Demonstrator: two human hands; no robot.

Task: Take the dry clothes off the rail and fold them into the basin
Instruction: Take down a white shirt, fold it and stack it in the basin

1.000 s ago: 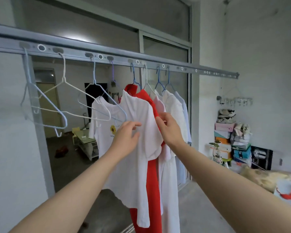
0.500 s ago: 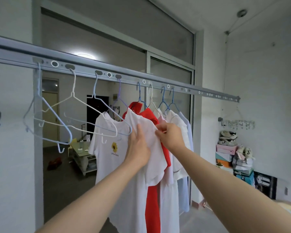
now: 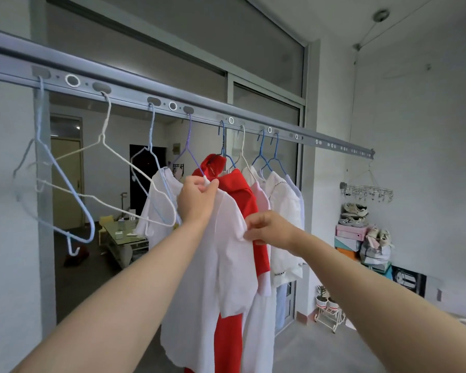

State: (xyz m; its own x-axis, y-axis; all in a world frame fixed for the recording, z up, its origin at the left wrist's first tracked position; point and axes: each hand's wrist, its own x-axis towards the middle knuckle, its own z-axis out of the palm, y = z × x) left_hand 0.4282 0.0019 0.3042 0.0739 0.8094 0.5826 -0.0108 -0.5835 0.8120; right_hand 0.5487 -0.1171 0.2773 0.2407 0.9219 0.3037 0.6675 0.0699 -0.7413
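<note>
Where rail (image 3: pixel 129 88) crosses overhead, shoeboxes (image 3: pixel 350 232) stacked against white wall (image 3: pixel 428 117), concrete floor (image 3: pixel 320 345).

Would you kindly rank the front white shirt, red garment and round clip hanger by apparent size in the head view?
1. front white shirt
2. red garment, partly hidden
3. round clip hanger, farther off, true size unsure

At eleven o'clock the rail (image 3: pixel 135 88) is smooth matt grey metal. The hangers (image 3: pixel 65 181) at nine o'clock look like thin wire in a coloured coating. At centre the white shirt (image 3: pixel 221 265) is thin matt cloth, lightly creased; the red garment (image 3: pixel 242 195) beside it is smoother cloth.
</note>
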